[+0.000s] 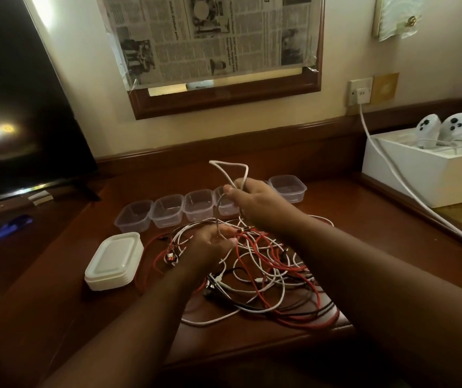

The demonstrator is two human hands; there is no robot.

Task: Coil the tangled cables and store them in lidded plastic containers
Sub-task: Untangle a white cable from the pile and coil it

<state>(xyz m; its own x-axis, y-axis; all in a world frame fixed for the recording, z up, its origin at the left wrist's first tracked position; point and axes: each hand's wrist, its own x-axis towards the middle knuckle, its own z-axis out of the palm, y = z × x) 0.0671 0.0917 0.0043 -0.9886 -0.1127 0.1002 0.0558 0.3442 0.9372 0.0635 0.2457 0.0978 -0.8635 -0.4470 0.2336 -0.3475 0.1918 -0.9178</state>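
A tangle of red, white and black cables (269, 275) lies on the dark wooden desk (378, 247). My right hand (252, 197) is raised above it and pinches a white cable (230, 168) that loops up over my fingers. My left hand (210, 242) sits lower, palm up, and holds the same white cable where it hangs down into the pile. Behind the tangle stands a row of several clear open containers (168, 210), one of them (288, 187) to the right of my right hand. A stack of white lids (115, 260) lies to the left of the cables.
A dark TV screen (22, 107) stands at the left. A white box (426, 169) with two white controllers (442, 127) sits at the right. A thick white power cord (409, 189) runs from the wall socket (360, 92) across the desk's right side. A blue object (8, 228) lies far left.
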